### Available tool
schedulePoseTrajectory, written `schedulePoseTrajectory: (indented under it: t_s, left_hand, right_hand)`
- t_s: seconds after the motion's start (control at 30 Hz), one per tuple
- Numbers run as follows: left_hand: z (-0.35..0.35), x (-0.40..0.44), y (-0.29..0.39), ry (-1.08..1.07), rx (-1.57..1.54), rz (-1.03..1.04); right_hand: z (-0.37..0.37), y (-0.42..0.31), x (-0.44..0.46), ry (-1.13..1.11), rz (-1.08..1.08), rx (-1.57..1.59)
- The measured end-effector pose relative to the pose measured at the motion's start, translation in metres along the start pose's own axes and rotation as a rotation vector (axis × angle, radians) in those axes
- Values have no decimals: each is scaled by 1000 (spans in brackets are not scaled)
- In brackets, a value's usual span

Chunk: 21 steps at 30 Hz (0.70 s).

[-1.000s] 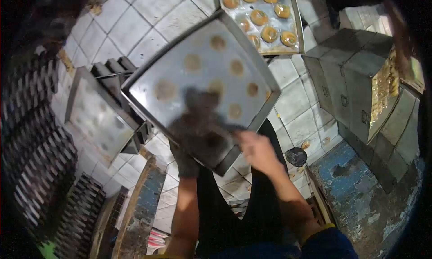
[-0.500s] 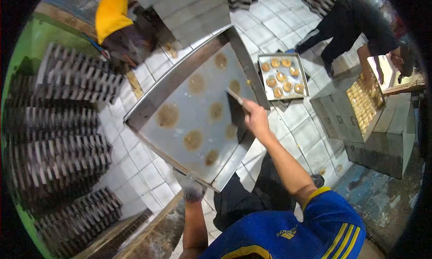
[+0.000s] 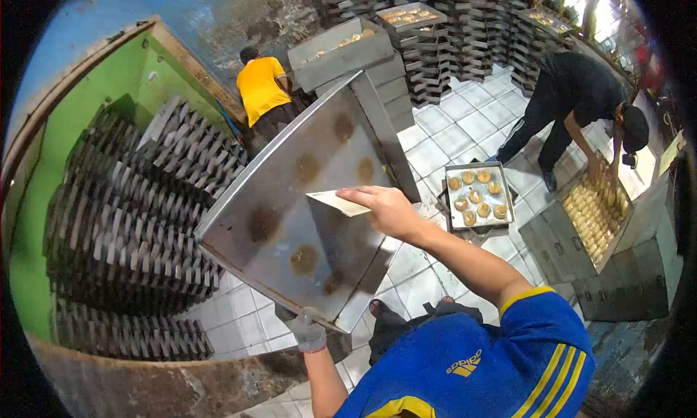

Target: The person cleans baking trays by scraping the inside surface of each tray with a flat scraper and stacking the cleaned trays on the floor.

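Observation:
My left hand (image 3: 308, 331), in a grey-white glove, grips the near corner of a large metal baking tray (image 3: 363, 287). The tray is tilted up, and several round brown stains mark its inner surface. My right hand (image 3: 388, 211), bare, holds a flat pale scraper (image 3: 340, 202) over the middle of the tray. Fingers lie along the scraper's upper edge; whether its blade touches the metal I cannot tell. Beyond the tray's right side, a smaller tray (image 3: 479, 196) with several round pastries stands low near the floor.
Dark stacked trays (image 3: 131, 229) line the left wall. At the right, a person in black (image 3: 581, 91) reaches into a metal box of pastries (image 3: 595, 215). A person in a yellow shirt (image 3: 261, 91) bends at the back left. More tray stacks (image 3: 479, 33) stand behind.
My right hand has moved left and slightly down across the tray, turning the scraper so its flat face shows. The view has tipped up, showing more of the room's back.

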<state>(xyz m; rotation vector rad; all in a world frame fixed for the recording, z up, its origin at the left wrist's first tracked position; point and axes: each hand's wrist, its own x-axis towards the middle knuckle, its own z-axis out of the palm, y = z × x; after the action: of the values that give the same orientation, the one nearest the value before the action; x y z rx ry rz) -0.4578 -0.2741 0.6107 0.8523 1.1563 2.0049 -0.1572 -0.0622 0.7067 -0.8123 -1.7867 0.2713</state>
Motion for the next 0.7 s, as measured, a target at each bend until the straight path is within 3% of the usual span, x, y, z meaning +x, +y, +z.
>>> schedulePoseTrajectory:
  t_s: [0.03,0.1,0.17,0.2,0.23,0.3,0.37,0.43,0.5,0.53,0.57,0.63,0.67,0.7]
  left_hand:
    - [2,-10,1,-13,38,101]
    - [-6,-30,6,-137,-30,115]
    - [-27,-47,10,-128,-32,41]
    - [-21,-49,18,-131,-29,10]
    - [-15,-51,27,-133,-25,-21]
    - [28,-61,45,24,-130,73]
    - [34,-66,49,112,-153,121]
    - [18,-71,49,25,-63,94]
    - [11,-79,51,35,-53,56]
    - [2,-69,37,-53,95,160]
    - [28,-69,44,-38,33,158]
    - [54,-67,46,-4,-22,149]
    - [46,-65,36,8,15,151]
    - [53,-67,43,-21,12,103]
  right_hand:
    - [-8,-3,6,50,22,2]
    - [-38,8,20,99,44,6]
    - [-74,28,44,76,499,14]
    - [-79,18,36,104,409,49]
    - [-80,8,20,-37,360,40]
    - [-74,-21,-8,-18,-12,60]
    - [-80,-10,-5,-52,-5,29]
    - [-91,29,21,1,442,8]
    - [-93,2,22,-28,479,101]
    - [-81,-18,9,-38,159,80]
    - [-73,-34,5,-49,-171,51]
    - [-77,-83,3,-179,-250,-14]
    - [-72,-72,16,-3,-152,71]
    - [-90,-66,33,-10,-38,107]
